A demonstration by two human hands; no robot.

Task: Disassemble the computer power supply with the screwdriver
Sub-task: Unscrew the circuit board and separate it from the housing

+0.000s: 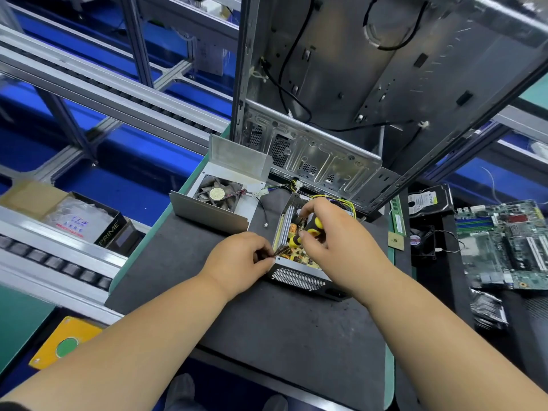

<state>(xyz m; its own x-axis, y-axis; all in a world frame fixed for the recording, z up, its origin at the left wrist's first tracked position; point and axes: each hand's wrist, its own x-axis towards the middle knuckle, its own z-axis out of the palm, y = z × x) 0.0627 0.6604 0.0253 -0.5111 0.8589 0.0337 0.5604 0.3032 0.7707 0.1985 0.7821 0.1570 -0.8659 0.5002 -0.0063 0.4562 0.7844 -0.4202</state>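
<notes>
We're looking down at the open power supply (299,262), sitting on the dark mat (267,321) near the middle of the desk (390,336), its perforated side facing us and the yellow board with its coils exposed inside. Our right hand (335,235) is curled round the screwdriver (308,229), gripping the black-and-yellow handle, the tool pointing down into the box; the tip is hidden among the parts. Our left hand (240,262) sits at the box's near left corner, fingers pinching something small and dark at the casing's edge; we can't tell what it is. Yellow and black wires (335,200) loop out of the far side of the supply.

Just beyond, toward the desk's far left corner, the removed cover (216,176) lies open side up with the dusty fan (218,194) in it, its lead trailing onto the mat. Behind both stands the bare computer case (370,84), black cables hanging inside, its rear panel down at the desk's far edge. Along the right edge we have a memory stick (398,218), a hard drive (427,201), a small black fan (421,241) and a green motherboard (504,244). Off the left edge, a roller conveyor (59,262) runs past, with a black box (98,223) beside it, and a yellow plate with a green button (66,342) sits near the front left corner.
</notes>
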